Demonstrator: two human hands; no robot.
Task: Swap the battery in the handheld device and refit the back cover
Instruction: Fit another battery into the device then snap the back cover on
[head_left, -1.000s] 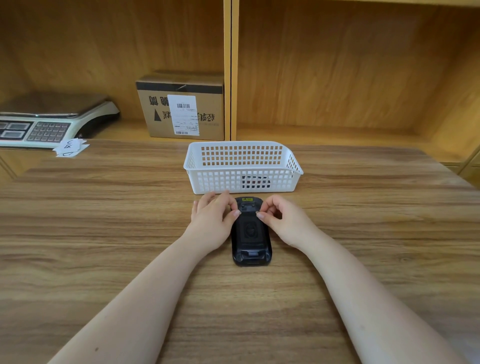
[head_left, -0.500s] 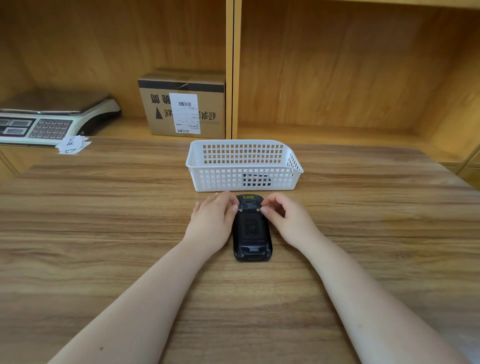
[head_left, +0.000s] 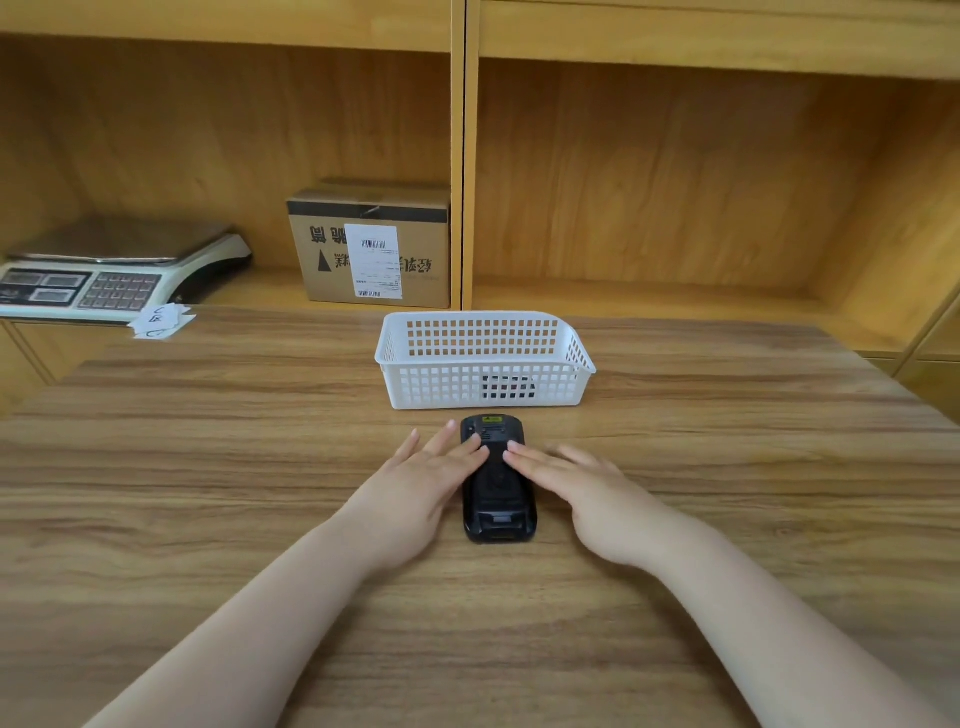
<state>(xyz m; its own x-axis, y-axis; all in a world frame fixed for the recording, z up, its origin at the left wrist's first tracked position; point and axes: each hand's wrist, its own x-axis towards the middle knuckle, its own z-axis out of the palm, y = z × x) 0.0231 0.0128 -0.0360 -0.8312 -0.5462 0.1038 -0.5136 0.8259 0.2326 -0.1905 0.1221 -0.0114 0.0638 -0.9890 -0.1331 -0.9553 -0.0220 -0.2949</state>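
A black handheld device (head_left: 498, 493) lies face down on the wooden table (head_left: 208, 467), its back cover on and a yellow label at its far end. My left hand (head_left: 423, 480) lies flat beside it on the left, fingers spread, with the fingertips resting on the device's upper back. My right hand (head_left: 576, 486) lies flat on the right side, its fingertips touching the same area. Neither hand grips anything. A dark object (head_left: 506, 387), seen through the basket's holes, lies inside the white basket (head_left: 483, 358).
The white perforated basket stands just beyond the device. On the shelf behind are a cardboard box (head_left: 371, 249) and an electronic scale (head_left: 104, 270). Small paper slips (head_left: 161, 322) lie at the table's far left corner.
Both hands have gone from curled fingers pinching at the device's upper sides to flat, spread fingers resting on its back. The device has stayed in place.
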